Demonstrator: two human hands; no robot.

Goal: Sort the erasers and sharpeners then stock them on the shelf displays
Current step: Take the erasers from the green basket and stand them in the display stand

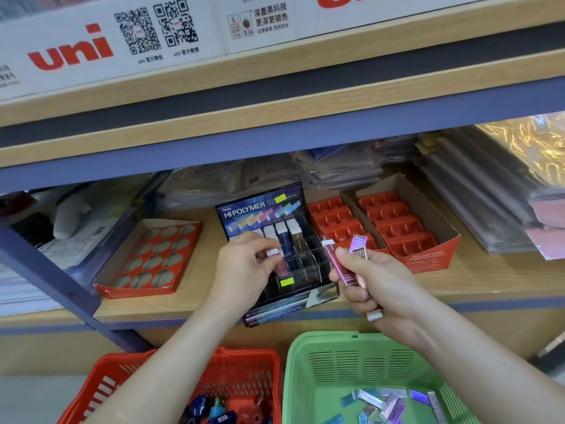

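Note:
A black Hi-Polymer eraser display (263, 209) stands on the wooden shelf, with several slim erasers upright in its back slots. My left hand (244, 267) pinches a pink slim eraser (279, 264) at one of the display's clear compartments. My right hand (370, 276) is just right of the display and grips a bunch of slim erasers (339, 264) in pink and purple sleeves. Below, a green basket (308, 377) holds several loose shiny erasers (388, 402). A red basket (244, 368) holds several sharpeners (220, 411).
An empty red tray with round holes (146, 255) lies left of the display. Two empty red trays in cardboard boxes (397, 228) sit to its right. Plastic-wrapped packs (477, 203) fill the shelf's back and right. A blue shelf post (61, 283) slants at the left.

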